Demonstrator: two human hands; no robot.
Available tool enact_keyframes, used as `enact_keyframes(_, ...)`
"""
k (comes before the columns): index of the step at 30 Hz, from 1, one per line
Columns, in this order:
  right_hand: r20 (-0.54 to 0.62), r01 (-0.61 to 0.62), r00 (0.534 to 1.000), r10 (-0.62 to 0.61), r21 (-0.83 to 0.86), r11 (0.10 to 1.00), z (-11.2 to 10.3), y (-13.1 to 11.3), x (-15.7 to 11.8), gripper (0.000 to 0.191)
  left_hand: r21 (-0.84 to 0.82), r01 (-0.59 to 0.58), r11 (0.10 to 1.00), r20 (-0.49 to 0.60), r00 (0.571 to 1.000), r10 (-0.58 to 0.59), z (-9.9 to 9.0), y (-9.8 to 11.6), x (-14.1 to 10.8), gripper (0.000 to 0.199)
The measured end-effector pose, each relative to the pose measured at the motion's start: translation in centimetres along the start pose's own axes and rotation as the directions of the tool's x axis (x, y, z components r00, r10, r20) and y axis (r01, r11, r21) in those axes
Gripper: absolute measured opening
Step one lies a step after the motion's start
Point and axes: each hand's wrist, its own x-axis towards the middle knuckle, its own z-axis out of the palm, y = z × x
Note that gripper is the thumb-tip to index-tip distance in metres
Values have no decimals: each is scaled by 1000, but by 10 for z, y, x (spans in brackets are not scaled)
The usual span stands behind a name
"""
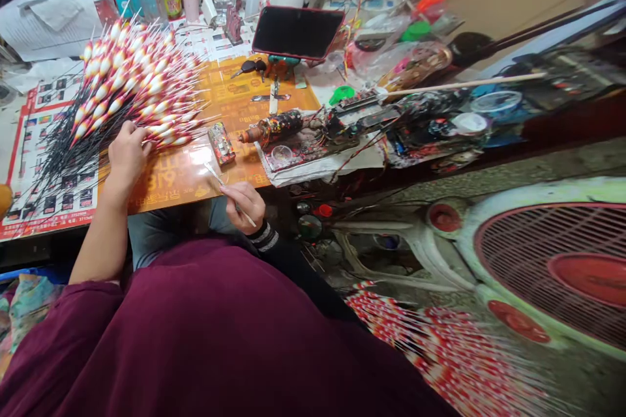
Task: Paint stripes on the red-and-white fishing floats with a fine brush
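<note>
A large heap of fishing floats (117,104), with white, yellow and red bodies and long thin dark stems, lies on the left of the table. At its near right edge is my left hand (128,151), its fingers closed around a float in the heap; the exact grip is partly hidden. My right hand (246,205), at the table's front edge, pinches a thin pale stick (214,176) that slants up to the left. Just beyond that hand lies a small paint-stained block (222,143).
A paint-crusted motor tool (274,127) sits right of centre. Behind are a propped phone (298,32), keys (250,68), bottles and papers. A long wooden stick (464,83) lies across the clutter at right. Below right are a fan (552,260) and more floats (454,345).
</note>
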Motion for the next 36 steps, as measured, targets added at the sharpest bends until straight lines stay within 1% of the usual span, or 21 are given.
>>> enact_keyframes(3, -58, 12, 998, -11, 8, 1000, 3, -2, 3, 35, 8, -26, 1000, -11, 1000, 26, -1, 7, 3, 13)
enact_keyframes(5, -75, 14, 997, -12, 19, 1000, 3, -2, 4, 36, 17, -102, 995, -35, 994, 103, -6, 13, -2, 11)
enact_keyframes(8, -53, 5, 999, -4, 29, 1000, 1, 0, 3, 37, -23, -247, 969, -29, 969, 246, -15, 25, -14, 11)
enact_keyframes(9, -41, 4, 999, -3, 38, 999, 1, 2, 2, 36, -40, -278, 960, -16, 960, 278, -17, 29, -19, 11)
enact_keyframes(11, -15, -6, 1000, 7, 54, 999, 1, 5, -1, 36, -55, -304, 951, 11, 952, 305, -18, 36, -27, 12)
enact_keyframes(15, 2, -38, 999, 38, 26, 999, 4, 9, -7, 34, -47, -289, 956, 56, 955, 291, -9, 40, -34, 12)
enact_keyframes(19, 15, -77, 997, 77, -2, 997, 8, 12, -13, 32, -11, -259, 966, 51, 964, 260, 2, 38, -34, 12)
enact_keyframes(23, 20, -89, 996, 88, 4, 996, 10, 13, -17, 33, 33, -244, 969, 59, 969, 241, 4, 42, -33, 15)
enact_keyframes(30, -58, -108, 993, 104, -63, 992, 8, 19, -16, 33, 47, -259, 965, 79, 964, 254, 8, 58, -28, 19)
enact_keyframes(32, -76, -103, 992, 97, -74, 992, 7, 18, -14, 34, 49, -264, 963, 89, 962, 259, 10, 62, -27, 19)
enact_keyframes(36, -66, -120, 991, 114, -81, 990, 5, 13, -10, 35, 37, -258, 965, 113, 961, 253, 10, 65, -24, 21)
